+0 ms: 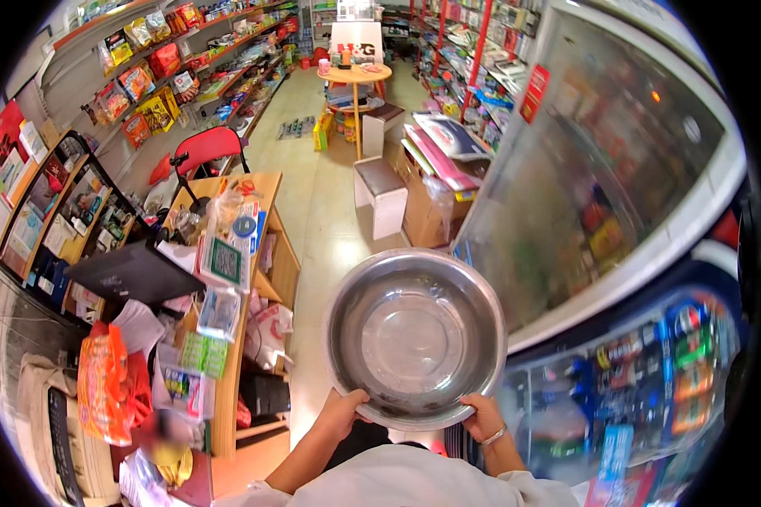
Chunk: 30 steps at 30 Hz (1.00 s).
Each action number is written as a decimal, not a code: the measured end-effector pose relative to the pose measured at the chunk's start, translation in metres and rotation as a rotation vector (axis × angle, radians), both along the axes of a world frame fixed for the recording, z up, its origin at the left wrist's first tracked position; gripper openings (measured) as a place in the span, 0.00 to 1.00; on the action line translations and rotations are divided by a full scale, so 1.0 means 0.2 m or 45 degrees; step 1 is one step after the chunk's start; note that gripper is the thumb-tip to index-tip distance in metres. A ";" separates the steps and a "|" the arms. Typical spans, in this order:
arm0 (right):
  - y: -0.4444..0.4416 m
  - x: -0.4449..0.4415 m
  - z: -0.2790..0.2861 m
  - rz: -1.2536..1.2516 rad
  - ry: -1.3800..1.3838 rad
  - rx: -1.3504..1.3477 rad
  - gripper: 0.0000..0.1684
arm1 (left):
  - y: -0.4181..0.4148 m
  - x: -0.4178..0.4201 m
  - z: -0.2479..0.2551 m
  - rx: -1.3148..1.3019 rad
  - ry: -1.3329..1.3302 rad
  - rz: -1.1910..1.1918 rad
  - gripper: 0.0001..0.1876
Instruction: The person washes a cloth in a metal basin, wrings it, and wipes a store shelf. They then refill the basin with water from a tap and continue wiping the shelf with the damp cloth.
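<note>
A wide stainless steel basin (pixel 413 339) is held out in front of my body, its open side facing up towards the camera. Some dark specks and a little shine, perhaps of water, show on its inner wall. My left hand (pixel 344 413) grips the near left part of the rim, with the thumb over the edge. On the near right part of the rim my right hand (pixel 482 418) has hold in the same way, a bracelet at its wrist. The fingers beneath the rim are mostly hidden.
A wooden counter (pixel 231 393) with a dark monitor (pixel 136 272) and packets stands at left. Glass-door fridge (pixel 596 165) and drinks cooler (pixel 640 374) line the right. Ahead are a stool (pixel 380 193), a cardboard box (pixel 428 215), a round table (pixel 355 73) and a red folding chair (pixel 210 150).
</note>
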State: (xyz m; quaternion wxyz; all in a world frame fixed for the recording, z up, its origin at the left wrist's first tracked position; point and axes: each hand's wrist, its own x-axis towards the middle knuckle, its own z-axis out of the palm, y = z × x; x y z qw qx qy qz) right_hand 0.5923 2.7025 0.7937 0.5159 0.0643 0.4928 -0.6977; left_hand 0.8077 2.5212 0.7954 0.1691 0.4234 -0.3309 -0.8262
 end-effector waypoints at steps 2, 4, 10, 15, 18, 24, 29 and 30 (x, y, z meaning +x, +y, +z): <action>-0.29 -0.11 0.04 -0.029 0.050 -0.038 0.19 | -0.24 -0.13 0.05 -0.015 -0.016 0.029 0.22; -0.51 -0.24 -0.02 -0.003 0.025 -0.026 0.22 | -0.51 -0.25 0.03 0.009 0.002 0.040 0.21; -1.36 -0.56 0.11 0.094 0.044 -0.002 0.22 | -1.24 -0.54 0.09 -0.006 0.025 0.155 0.19; -2.08 -0.91 0.00 0.200 0.069 -0.083 0.24 | -1.88 -0.80 0.02 -0.001 0.021 0.282 0.21; -2.52 -1.07 0.06 0.272 0.065 -0.111 0.23 | -2.21 -0.98 0.05 -0.018 0.026 0.428 0.22; -3.33 -1.40 0.02 0.351 0.094 -0.028 0.16 | -2.97 -1.23 0.07 -0.062 0.064 0.428 0.23; -3.97 -1.61 -0.12 0.405 -0.001 -0.025 0.16 | -3.66 -1.38 -0.06 -0.016 -0.022 0.393 0.22; -4.11 -1.62 -0.11 0.385 -0.001 -0.051 0.17 | -3.77 -1.41 0.00 -0.024 -0.010 0.389 0.22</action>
